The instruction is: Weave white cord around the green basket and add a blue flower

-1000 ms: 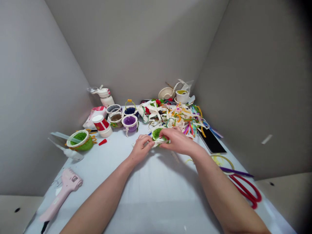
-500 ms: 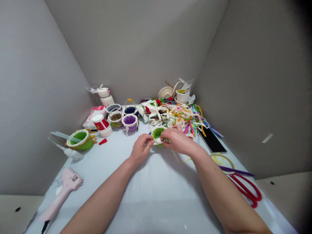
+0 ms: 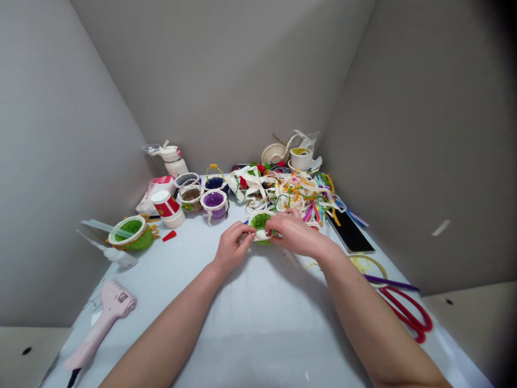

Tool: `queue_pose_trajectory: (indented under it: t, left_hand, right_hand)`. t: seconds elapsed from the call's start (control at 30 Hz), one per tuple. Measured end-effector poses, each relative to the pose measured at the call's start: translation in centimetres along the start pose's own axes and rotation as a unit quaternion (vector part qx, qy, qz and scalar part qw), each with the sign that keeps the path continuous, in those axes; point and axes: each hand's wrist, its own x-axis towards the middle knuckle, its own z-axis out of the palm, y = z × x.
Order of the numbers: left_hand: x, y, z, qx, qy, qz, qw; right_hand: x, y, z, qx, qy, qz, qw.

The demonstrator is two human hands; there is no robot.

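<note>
Pinching the near-left rim of a small green pot (image 3: 259,220) between thumb and forefinger, the left hand (image 3: 233,245) faces the right hand (image 3: 291,231), whose fingers bend over the pot's right rim, the tips close together; exactly what they grip there is hidden. The pot, edged in white, sits midway between the side edges of the worktop (image 3: 258,312), nearer its far edge than its near one; whether it touches the surface cannot be told. Just beyond it, a tangle of lace and coloured strips (image 3: 299,194) spreads toward the far right corner. Toward the far left corner stand a purple pot (image 3: 215,203), a brown pot (image 3: 191,198) and a red-and-white tub (image 3: 167,207). Along the left edge lie a larger green pot (image 3: 139,242) and, nearer the near left corner, a pink glue gun (image 3: 107,315). By the right edge are a black phone (image 3: 350,231), a purple stick (image 3: 391,282) and red looped handles (image 3: 410,312).
</note>
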Motion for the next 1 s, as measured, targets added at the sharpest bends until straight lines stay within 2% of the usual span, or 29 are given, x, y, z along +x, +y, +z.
queue_pose_trajectory:
  t: [0.17,0.4,0.57,0.8,0.9,1.0]
  left_hand:
    - [0.7,0.1,0.1,-0.022,0.006,-0.029,0.999]
    - [1.2,-0.3,-0.1,0.017,-0.053,-0.063,0.996]
    - [1.0,-0.3,0.0,0.024,-0.041,-0.068,0.997]
    - [1.0,0.0,0.4,0.024,-0.03,-0.101,0.994]
    - [0.8,0.0,0.3,0.004,-0.034,-0.1,0.994]
    - [0.7,0.0,0.1,-0.009,-0.05,-0.069,0.996]
  right_hand:
    - [0.1,0.1,0.0,0.006,-0.003,0.012,1.0]
    - [-0.1,-0.1,-0.4,0.013,0.0,0.017,1.0]
    - [-0.3,-0.8,-0.6,0.016,0.037,-0.016,0.999]
    - [0.2,-0.9,0.3,-0.012,0.043,-0.026,0.999]
    - [0.2,-0.7,0.5,-0.012,0.045,-0.021,0.999]
    - [0.2,-0.5,0.5,-0.011,0.043,-0.015,0.999]
